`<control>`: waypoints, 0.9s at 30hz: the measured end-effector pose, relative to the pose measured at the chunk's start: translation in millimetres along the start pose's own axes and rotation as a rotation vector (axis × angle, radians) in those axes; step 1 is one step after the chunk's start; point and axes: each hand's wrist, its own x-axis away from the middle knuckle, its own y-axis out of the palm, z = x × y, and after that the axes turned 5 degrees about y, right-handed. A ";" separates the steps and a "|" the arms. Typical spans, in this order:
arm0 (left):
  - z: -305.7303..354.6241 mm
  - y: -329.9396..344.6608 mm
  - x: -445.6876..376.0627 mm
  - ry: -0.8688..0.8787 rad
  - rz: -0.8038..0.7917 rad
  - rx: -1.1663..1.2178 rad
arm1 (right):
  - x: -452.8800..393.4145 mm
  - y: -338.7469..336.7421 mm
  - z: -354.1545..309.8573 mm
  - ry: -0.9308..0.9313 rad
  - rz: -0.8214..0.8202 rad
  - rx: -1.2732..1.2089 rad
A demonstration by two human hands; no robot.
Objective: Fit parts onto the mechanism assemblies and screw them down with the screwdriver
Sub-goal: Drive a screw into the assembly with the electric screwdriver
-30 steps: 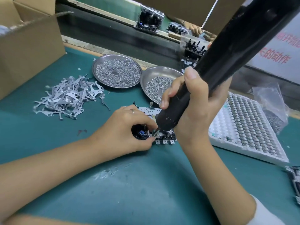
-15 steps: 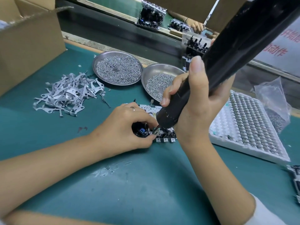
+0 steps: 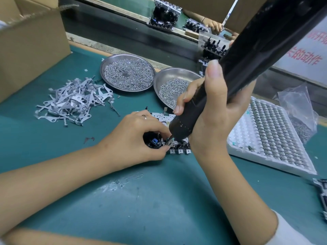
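Almost nothing has changed over the last second: our right hand (image 3: pixel 215 110) still wraps its fingers around the big black screwdriver (image 3: pixel 238 68), which slants from upper right of the frame down to centre, and the bit tip stays planted on the mechanism (image 3: pixel 174 145) at frame centre. Our left hand (image 3: pixel 134 138) still pinches the left end of that mechanism, fingers curled on it, holding it flat on the green mat (image 3: pixel 141 200). We read that as a screw being driven right now, one fastening mid-cycle, not finished; we cannot see the screw head itself, the tool's nose hides it.

Around, big to small: cardboard box (image 3: pixel 30 41) in the upper left; white tray (image 3: pixel 269 135) of small parts at right, just beside our right wrist; a clear plastic bag (image 3: pixel 299 108) behind it. Two metal dishes sit above centre, the left dish (image 3: pixel 104 68) full of small screws, the right dish (image 3: pixel 159 80) partly hidden behind our right hand. Pile of flat metal levers (image 3: pixel 74 99) at left. Another person's hand (image 3: pixel 215 26) shows at the top, by a conveyor.

In the way: the right hand and tool block the right dish and the mechanism's far side; reaching the next screw means lifting the tool clear first.
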 end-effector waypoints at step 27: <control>1.9 -1.7 0.0 -0.014 -0.026 -0.030 | -9.0 -13.4 4.7 0.010 0.029 0.076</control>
